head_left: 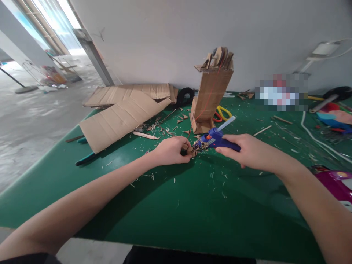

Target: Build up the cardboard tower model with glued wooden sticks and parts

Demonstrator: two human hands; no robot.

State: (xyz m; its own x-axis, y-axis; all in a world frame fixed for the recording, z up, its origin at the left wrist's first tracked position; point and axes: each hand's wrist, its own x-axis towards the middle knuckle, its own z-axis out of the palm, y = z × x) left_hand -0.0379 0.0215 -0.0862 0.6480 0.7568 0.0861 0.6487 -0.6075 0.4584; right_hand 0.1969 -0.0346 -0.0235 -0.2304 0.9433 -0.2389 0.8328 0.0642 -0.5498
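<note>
- You have one view only, from the camera on your head, looking forward and down across the green table [192, 205].
- It sits close: your left hand [172, 150] and right hand [247, 150] meet mid-frame.
- Far off it reaches the grey wall [165, 36], and the floor [33, 110] shows at left.

Near half of table [192, 212]: bare but for fine shavings, open from the near edge up to left hand [172, 150] and right hand [247, 150]. Cardboard tower [210, 95] stands upright just beyond the glue gun [217, 139] and blocks a straight reach to the far edge. Far left corner: flat cardboard sheets [123, 113]. Right edge: white cable [316, 137], magenta object [335, 183], tool clutter [335, 110].
</note>
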